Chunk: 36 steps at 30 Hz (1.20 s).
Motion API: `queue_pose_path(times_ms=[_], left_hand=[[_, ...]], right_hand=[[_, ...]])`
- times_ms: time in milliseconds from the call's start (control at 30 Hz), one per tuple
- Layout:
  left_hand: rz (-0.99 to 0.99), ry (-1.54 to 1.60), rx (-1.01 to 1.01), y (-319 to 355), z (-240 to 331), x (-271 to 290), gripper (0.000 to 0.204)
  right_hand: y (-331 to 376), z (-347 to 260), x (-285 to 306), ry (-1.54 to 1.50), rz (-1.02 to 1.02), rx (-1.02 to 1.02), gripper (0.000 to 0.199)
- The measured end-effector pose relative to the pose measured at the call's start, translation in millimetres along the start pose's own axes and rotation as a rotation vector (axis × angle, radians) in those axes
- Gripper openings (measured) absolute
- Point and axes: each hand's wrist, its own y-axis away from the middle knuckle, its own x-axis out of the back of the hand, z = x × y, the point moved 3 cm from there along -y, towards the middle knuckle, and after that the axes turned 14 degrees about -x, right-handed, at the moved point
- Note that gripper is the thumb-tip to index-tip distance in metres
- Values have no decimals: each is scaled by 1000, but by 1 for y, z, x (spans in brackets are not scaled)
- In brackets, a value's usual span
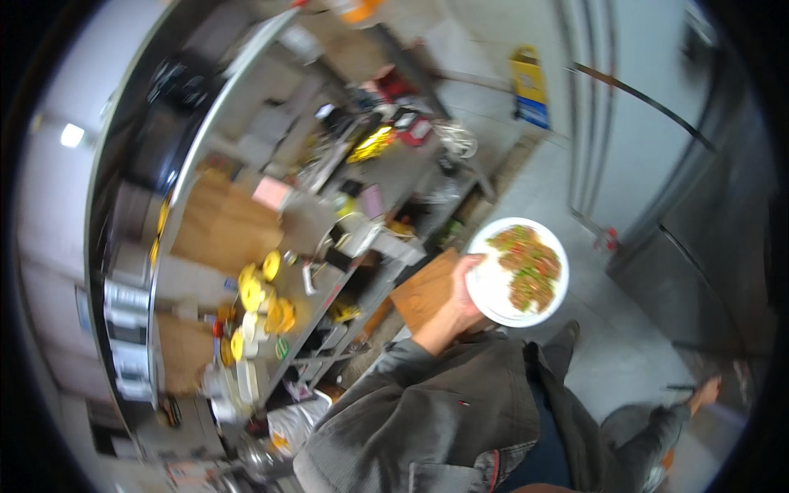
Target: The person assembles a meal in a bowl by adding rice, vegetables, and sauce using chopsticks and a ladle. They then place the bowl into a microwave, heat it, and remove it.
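My left hand (465, 287) is closed on the left rim of a round white plate (485, 308), held out in front of my body. On the plate lies chopped food (530, 267) in brown, green and red, heaped toward its right side. Beside it, the left part of the plate looks white; I cannot tell whether that is rice or bare plate. Far to the lower right, my right hand (708, 391) is closed around thin dark sticks (681, 387) that look like chopsticks. Blur hides their detail.
A cluttered metal shelf unit (197, 156) runs along the left, with yellow-lidded containers (255, 292) on it. A wooden board (425, 287) sits below the plate hand. Tall grey metal doors (625, 107) stand at the right. A yellow and blue box (529, 86) is farther back.
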Motion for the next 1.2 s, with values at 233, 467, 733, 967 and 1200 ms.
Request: queue_pose_path(times_ms=[233,467,733,967,1200], left_hand=[[-208,-124,35,-34,-52,-114,79],[-272,-276,161,-90,-82,-126,74],[-81,-446,79,-72,-66,-110,75],[-59,-460,164,-79,-65,-111,77],[-310,-199,498,-101,-60,-107,80]], right_hand=[[-40,-15,-41,-449,-35,-239,46],[-63,-46,-46,-876,-18,-159,42],[-18,-21,-99,-765,-167,-240,35],[85,54,36,255,44,-215,55],[226,-47,109,603,-665,508,47]])
